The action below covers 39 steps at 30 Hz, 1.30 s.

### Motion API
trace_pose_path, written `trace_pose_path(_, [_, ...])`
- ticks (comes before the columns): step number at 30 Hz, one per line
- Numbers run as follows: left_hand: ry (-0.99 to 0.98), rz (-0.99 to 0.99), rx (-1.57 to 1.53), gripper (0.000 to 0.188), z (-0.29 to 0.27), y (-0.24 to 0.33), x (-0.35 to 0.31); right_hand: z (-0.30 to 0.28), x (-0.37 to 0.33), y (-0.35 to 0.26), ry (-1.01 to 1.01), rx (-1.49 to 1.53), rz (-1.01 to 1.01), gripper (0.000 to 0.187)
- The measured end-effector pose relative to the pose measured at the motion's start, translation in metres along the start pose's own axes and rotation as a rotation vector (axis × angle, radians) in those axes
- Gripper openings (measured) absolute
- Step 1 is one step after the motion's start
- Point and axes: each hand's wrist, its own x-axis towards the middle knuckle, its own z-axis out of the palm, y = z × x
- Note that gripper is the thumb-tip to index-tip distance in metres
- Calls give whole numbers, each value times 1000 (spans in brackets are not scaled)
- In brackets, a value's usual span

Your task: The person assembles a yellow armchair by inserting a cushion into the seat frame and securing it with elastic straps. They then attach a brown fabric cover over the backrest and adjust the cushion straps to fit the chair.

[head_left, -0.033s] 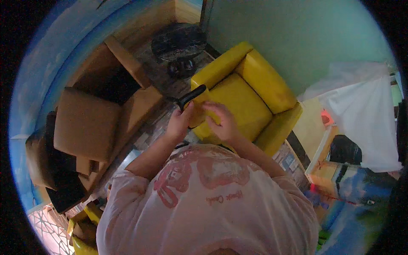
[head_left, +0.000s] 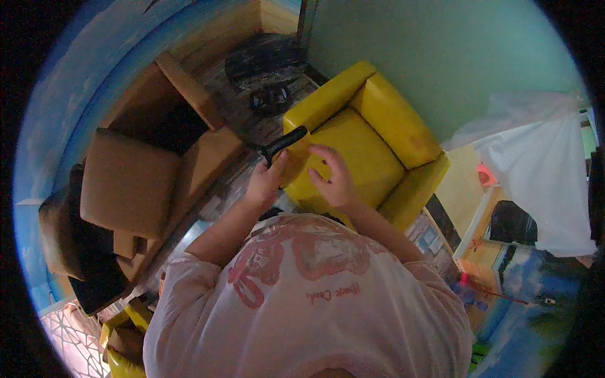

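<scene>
My left hand [head_left: 263,179] is closed around a black bar-shaped tool [head_left: 287,142] with a bent end; its exact kind is unclear. A yellow-brown part [head_left: 293,167] shows beside that hand, below the bar, and blends with the chair behind it. Just to the right, my right hand [head_left: 334,179] is open and holds nothing, thumb and fingers apart. Its fingertips are close to the yellow-brown part. Both hands are in front of my body, over the near left side of a yellow armchair [head_left: 359,142].
A brown sofa [head_left: 201,157] with a loose brown cushion [head_left: 129,179] stands at the left. Farther back is a round black table [head_left: 265,63]. White sheeting [head_left: 535,170] hangs at the right, above a dark object [head_left: 513,222]. A green wall [head_left: 441,57] rises behind the armchair.
My right hand has shifted slightly to the right, and its fingers have spread away from the yellow-brown part. The left hand and the black tool have stayed almost in place.
</scene>
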Motion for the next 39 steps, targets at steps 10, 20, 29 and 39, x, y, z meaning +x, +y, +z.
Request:
trace_pose_path(10, [141, -143, -216, 58, -26, 18, 57, 8, 45, 41, -252, 106, 508, 36])
trace_pose_path(20, [61, -30, 79, 49, -139, -3, 237, 80, 153, 100, 91, 132, 685, 36])
trace_pose_path(29, [60, -219, 143, 36, -155, 103, 302, 120, 242, 102, 15, -5, 881, 38])
trace_pose_path(39, [3, 84, 67, 49, -190, 38, 366, 126, 280, 191, -136, -160, 681, 35])
